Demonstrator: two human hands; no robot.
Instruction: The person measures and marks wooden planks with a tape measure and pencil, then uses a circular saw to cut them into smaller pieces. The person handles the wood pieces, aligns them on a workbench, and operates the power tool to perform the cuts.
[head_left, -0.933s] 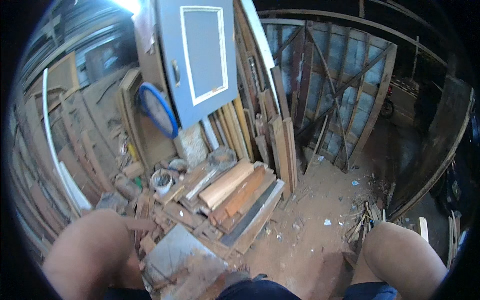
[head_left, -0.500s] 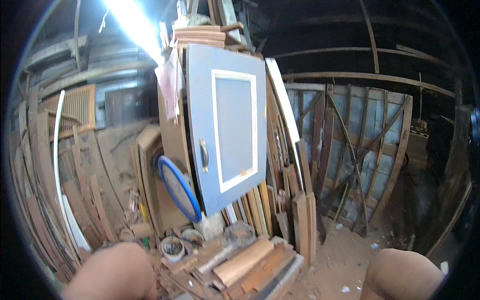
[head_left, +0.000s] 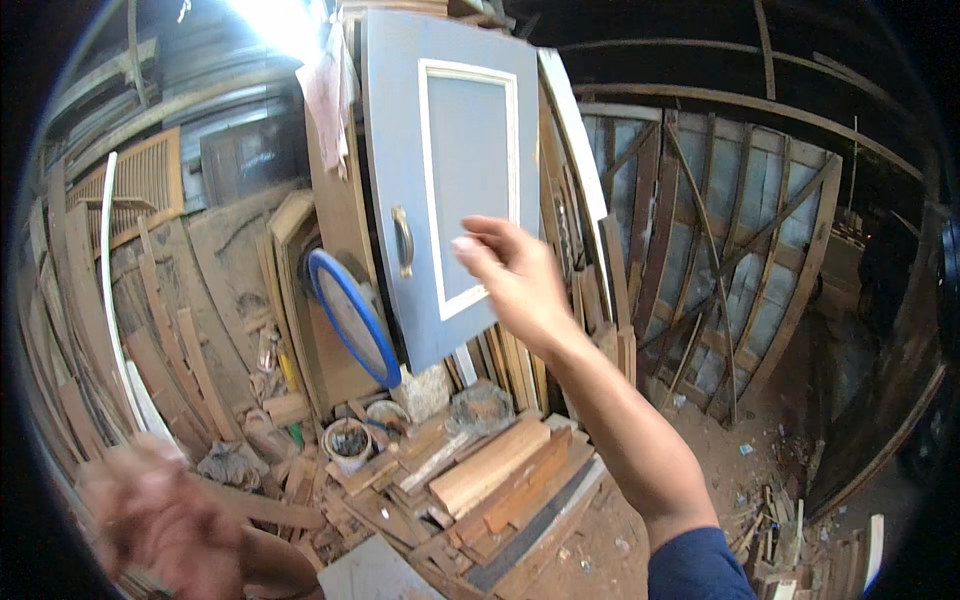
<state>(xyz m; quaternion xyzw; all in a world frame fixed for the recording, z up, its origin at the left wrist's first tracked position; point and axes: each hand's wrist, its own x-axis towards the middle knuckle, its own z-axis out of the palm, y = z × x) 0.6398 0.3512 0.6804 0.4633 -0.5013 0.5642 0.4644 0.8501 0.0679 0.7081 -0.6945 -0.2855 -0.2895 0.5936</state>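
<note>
A grey-blue cabinet door with a cream moulding frame stands upright before me. Its brass-coloured pull handle is on the left side of the door. My right hand is raised in front of the door's lower half, to the right of the handle and apart from it. Its thumb and fingers are bent and spaced apart, and nothing shows between them. Low at the left, my left hand is smeared by motion, so its fingers cannot be made out. A blue-rimmed oval disc leans beside the cabinet.
Wood offcuts lie piled on the ground below the door. A white bucket sits at their left. Long boards lean along the left wall. A braced wooden panel stands at the right. A cloth hangs by the cabinet.
My right forearm has swung inward and up, bringing the hand before the door. The left hand has come into sight, low and blurred. The view has tipped downward.
</note>
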